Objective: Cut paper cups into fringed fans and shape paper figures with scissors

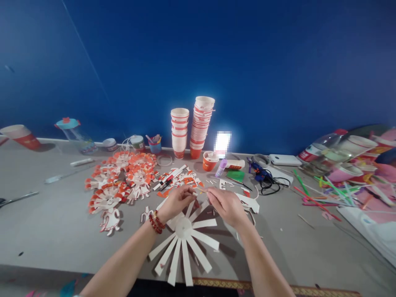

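Observation:
A white paper cup cut into a fan of strips (183, 228) lies spread below my hands, its round base in the middle. My left hand (179, 201), with red bead bracelets on the wrist, is closed in a pinch at the tip of one upper strip. My right hand (225, 205) is closed too, its fingertips beside the end of a neighbouring strip. A thin pale piece shows between the two sets of fingertips; its kind is too small to make out. Just beyond the hands lie red and white paper scraps (185, 178).
Orange and white paper figures (136, 175) lie in a heap at left. Two stacks of paper cups (202, 123) stand by the blue wall. A purple glue stick (221, 168), a blue glue gun (261, 173) with black cord, and a pile of cups and coloured sticks (343, 185) are to the right.

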`<action>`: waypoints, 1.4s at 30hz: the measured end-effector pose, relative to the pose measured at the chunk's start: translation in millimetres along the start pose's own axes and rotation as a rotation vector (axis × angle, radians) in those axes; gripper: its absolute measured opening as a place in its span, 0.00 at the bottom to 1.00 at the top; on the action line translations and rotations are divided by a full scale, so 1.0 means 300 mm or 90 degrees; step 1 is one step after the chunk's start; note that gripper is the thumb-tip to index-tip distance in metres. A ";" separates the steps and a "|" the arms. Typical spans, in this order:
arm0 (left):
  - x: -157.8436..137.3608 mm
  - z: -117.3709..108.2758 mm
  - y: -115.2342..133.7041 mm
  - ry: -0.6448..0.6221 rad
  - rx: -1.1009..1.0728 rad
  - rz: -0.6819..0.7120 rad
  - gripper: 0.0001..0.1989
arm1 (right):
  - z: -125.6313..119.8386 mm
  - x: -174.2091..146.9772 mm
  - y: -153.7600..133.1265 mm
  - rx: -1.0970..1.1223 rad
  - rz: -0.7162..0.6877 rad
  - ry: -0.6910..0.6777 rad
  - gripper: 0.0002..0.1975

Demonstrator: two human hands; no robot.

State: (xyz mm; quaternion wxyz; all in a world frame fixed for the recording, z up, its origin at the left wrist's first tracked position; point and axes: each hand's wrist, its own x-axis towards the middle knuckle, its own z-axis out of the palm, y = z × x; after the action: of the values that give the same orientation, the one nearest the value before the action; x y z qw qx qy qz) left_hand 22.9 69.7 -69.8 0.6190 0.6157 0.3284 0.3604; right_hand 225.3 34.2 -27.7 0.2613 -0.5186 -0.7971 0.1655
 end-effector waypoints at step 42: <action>0.005 0.020 -0.011 0.039 -0.045 0.007 0.12 | 0.080 0.004 0.012 -0.099 -0.151 0.109 0.10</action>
State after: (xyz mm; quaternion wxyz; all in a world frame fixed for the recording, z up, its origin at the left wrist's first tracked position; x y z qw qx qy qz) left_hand 29.1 67.9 -72.7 0.6278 0.5839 0.3311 0.3940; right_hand 213.5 37.1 -48.6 0.3047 -0.4516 -0.8382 0.0262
